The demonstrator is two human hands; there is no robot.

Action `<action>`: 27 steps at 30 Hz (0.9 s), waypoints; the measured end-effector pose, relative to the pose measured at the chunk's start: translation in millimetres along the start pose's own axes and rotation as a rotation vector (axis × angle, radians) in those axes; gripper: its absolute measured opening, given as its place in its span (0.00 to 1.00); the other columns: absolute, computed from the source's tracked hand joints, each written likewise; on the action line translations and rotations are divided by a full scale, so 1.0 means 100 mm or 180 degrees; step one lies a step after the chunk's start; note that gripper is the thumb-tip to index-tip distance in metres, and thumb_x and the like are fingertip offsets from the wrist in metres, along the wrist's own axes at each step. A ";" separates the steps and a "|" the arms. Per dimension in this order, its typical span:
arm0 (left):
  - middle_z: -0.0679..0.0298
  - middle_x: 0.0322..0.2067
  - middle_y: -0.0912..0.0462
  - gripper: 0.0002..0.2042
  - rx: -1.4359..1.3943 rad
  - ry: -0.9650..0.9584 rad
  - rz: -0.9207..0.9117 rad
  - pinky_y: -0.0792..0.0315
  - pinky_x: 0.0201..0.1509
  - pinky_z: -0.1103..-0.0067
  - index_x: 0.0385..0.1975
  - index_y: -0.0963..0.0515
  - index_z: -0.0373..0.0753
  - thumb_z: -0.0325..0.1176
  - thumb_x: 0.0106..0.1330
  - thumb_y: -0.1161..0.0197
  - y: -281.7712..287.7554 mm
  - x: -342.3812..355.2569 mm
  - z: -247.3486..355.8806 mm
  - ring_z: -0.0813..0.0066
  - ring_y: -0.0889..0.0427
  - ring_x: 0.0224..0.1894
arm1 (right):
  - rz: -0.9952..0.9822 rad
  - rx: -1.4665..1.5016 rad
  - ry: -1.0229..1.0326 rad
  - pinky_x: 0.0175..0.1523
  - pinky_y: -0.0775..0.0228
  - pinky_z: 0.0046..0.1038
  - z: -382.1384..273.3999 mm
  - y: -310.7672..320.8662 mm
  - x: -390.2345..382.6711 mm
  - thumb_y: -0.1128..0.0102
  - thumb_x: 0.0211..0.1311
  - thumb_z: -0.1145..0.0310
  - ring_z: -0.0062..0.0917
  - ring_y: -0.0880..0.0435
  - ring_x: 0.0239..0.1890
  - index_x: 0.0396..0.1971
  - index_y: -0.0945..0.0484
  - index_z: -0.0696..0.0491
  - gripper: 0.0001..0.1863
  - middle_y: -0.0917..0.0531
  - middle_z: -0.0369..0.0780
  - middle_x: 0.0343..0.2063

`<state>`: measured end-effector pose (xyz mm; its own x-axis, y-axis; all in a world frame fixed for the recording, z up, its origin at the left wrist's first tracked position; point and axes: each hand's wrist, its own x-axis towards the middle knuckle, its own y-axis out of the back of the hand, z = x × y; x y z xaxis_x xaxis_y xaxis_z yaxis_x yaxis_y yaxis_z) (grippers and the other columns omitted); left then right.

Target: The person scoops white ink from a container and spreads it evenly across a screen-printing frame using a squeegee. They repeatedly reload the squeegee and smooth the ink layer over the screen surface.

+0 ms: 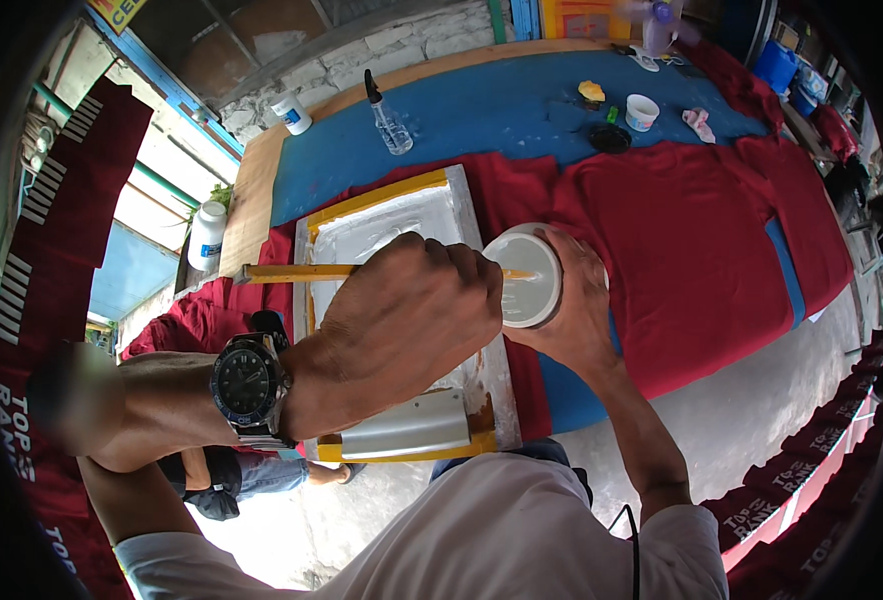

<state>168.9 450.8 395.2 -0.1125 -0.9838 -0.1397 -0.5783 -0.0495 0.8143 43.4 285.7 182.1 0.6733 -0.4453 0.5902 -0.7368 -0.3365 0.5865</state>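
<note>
My left hand, with a watch on its wrist, is closed in a fist around a yellow stick. One end of the stick juts out to the left; the other reaches into a round white tub. Curled about the tub's right side, my right hand holds it tilted, its opening toward me. Pale, whitish stuff shows inside. Beneath my left hand lies a screen-printing frame edged with yellow tape and smeared white. A silver, flat-bladed piece rests at its near end.
Dark red cloth covers much of the blue-topped table. Toward the back stand a clear bottle, a white bottle and a small cup. Another white bottle is left. Another person's jeans-clad leg shows below. Red cloths hang at both sides.
</note>
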 end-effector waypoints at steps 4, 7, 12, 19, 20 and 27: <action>0.66 0.24 0.19 0.08 0.0125 -0.0088 -0.0120 0.26 0.31 0.76 0.34 0.18 0.33 0.31 0.63 0.31 0.05 0.01 0.01 0.75 0.16 0.26 | -0.0056 0.0044 -0.0069 0.84 0.48 0.58 -0.01 0.00 0.00 0.06 0.38 0.53 0.43 0.26 0.76 0.76 0.35 0.56 0.64 0.23 0.47 0.72; 0.68 0.24 0.21 0.08 0.0418 -0.0208 -0.0147 0.29 0.30 0.77 0.33 0.17 0.33 0.32 0.62 0.31 0.14 -0.04 0.08 0.77 0.19 0.26 | -0.0063 0.0034 -0.0053 0.84 0.48 0.58 -0.01 0.00 0.00 0.06 0.38 0.53 0.43 0.26 0.77 0.76 0.35 0.56 0.64 0.23 0.48 0.72; 0.70 0.23 0.23 0.08 0.0664 -0.0197 -0.0109 0.32 0.31 0.78 0.31 0.17 0.34 0.33 0.61 0.30 0.21 -0.08 0.12 0.79 0.22 0.25 | -0.0067 0.0020 -0.0030 0.84 0.48 0.58 -0.03 0.00 -0.01 0.06 0.38 0.53 0.43 0.26 0.76 0.76 0.35 0.57 0.64 0.23 0.49 0.72; 0.68 0.24 0.22 0.06 0.0459 -0.0415 -0.0517 0.28 0.30 0.77 0.26 0.15 0.35 0.30 0.58 0.28 -0.08 0.11 0.07 0.76 0.18 0.30 | -0.0107 0.0001 0.0219 0.83 0.48 0.59 -0.06 -0.01 0.00 0.07 0.40 0.53 0.43 0.25 0.76 0.76 0.34 0.57 0.62 0.23 0.49 0.71; 0.66 0.25 0.20 0.05 0.0330 -0.0507 -0.0617 0.26 0.30 0.76 0.26 0.15 0.34 0.29 0.57 0.27 -0.13 0.15 0.06 0.75 0.16 0.31 | -0.0150 0.0000 0.0238 0.84 0.48 0.59 -0.06 -0.01 0.00 0.07 0.40 0.53 0.42 0.26 0.76 0.76 0.35 0.57 0.62 0.22 0.49 0.71; 0.52 0.31 0.11 0.03 -0.0976 -0.0676 -0.0415 0.13 0.40 0.71 0.25 0.15 0.32 0.21 0.58 0.28 -0.27 0.17 -0.16 0.63 0.07 0.37 | -0.0334 -0.0036 0.0462 0.85 0.48 0.59 -0.11 -0.06 -0.02 0.06 0.38 0.51 0.44 0.24 0.75 0.75 0.33 0.57 0.63 0.21 0.49 0.69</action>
<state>195.2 432.4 379.7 -0.2372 -0.9099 -0.3403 -0.3342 -0.2525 0.9080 47.5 298.2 183.4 0.7490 -0.2834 0.5988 -0.6617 -0.3652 0.6548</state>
